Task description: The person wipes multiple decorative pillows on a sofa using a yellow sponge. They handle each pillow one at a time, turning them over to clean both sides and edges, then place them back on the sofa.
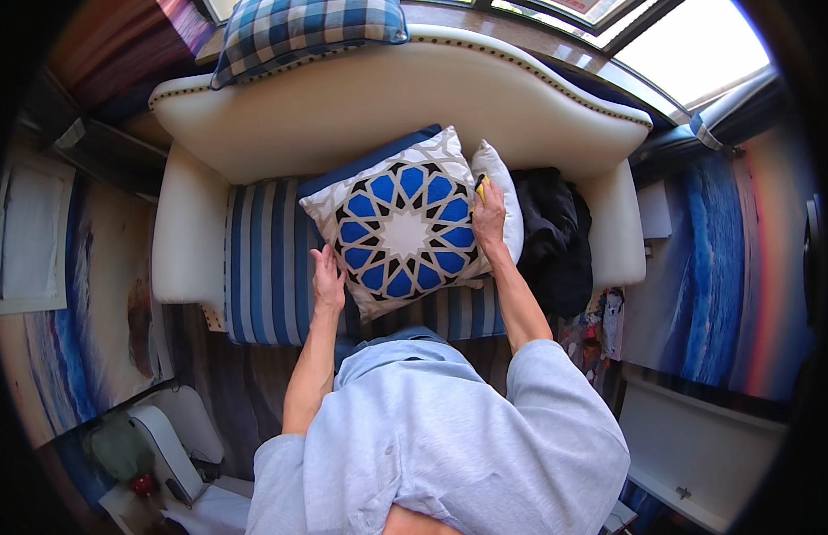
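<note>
A square cushion (pixel 406 232) with a blue, black and white star pattern lies on the sofa's striped seat. Against its lower left edge rests my left hand (pixel 328 279), fingers extended and holding nothing. My right hand (pixel 489 217) is at the cushion's right edge, closed around a small yellow and black object (pixel 481 188); most of that object is hidden by the hand. Behind the patterned cushion shows the edge of a dark blue cushion (pixel 387 153). A white cushion (pixel 509 200) stands just right of my right hand, partly covered by it.
The cream sofa (pixel 414 93) has a studded backrest and two arms. Dark cloth (pixel 554 234) lies at the seat's right end. A checked cushion (pixel 307 37) sits atop the backrest. Striped upholstery (pixel 270 261) shows left of the cushions. A window (pixel 695 50) is behind.
</note>
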Demonstrator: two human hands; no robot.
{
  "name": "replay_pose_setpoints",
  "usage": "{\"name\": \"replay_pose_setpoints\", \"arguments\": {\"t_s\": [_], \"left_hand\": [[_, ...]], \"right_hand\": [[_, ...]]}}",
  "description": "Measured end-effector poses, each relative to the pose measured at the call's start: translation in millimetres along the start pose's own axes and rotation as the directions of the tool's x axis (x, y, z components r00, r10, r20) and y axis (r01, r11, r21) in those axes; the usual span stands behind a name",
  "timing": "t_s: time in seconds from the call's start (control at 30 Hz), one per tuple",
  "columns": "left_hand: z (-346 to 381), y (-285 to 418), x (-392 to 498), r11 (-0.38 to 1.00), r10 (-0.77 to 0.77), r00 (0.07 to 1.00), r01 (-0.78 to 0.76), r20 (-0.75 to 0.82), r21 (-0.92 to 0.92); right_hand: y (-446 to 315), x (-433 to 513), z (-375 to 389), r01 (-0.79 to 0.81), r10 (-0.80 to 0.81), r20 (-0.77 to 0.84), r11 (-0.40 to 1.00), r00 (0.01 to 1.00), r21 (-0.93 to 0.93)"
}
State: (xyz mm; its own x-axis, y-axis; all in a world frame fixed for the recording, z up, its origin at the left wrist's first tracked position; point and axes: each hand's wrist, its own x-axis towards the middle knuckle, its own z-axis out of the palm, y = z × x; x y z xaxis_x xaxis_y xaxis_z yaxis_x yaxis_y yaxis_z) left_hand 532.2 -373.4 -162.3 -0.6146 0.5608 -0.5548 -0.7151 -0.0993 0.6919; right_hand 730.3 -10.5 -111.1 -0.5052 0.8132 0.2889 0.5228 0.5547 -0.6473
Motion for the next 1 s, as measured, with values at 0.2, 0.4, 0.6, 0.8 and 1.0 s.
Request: {"name": "replay_pose_setpoints", "arguments": {"t_s": [0.2,0.4,0.6,0.8,1.0], "left_hand": [[-7.0,-0.3,-10.8,0.997,0.008,1.0,-0.01,-0.028,-0.079],[-22.4,-2.3,-3.6,0.971,0.019,0.998,-0.003,0.066,-0.24],[-8.9,-5.9,-11.5,0.993,-0.036,0.999,0.031,-0.038,-0.114],[8.1,-4.8,-12.7,0.999,-0.024,1.0,0.025,-0.013,0.021],[1.0,-5.7,-16.1,0.999,-0.028,1.0,0.029,-0.01,0.04]], "right_hand": [[-133.8,-69.2,66.5,0.575,-0.573,0.132,0.818,0.809,0.027],[-192.8,-146.8,139.4,0.769,-0.681,0.568,0.626,0.461,0.126],[-149.2,-112.3,102.1,0.716,-0.633,0.511,0.696,0.582,0.047],[-43.9,-38.8,10.9,0.439,-0.4,0.2,0.871,0.894,-0.222],[4.9,-44.6,-29.5,0.165,-0.171,-0.001,0.956,0.985,-0.243]]}}
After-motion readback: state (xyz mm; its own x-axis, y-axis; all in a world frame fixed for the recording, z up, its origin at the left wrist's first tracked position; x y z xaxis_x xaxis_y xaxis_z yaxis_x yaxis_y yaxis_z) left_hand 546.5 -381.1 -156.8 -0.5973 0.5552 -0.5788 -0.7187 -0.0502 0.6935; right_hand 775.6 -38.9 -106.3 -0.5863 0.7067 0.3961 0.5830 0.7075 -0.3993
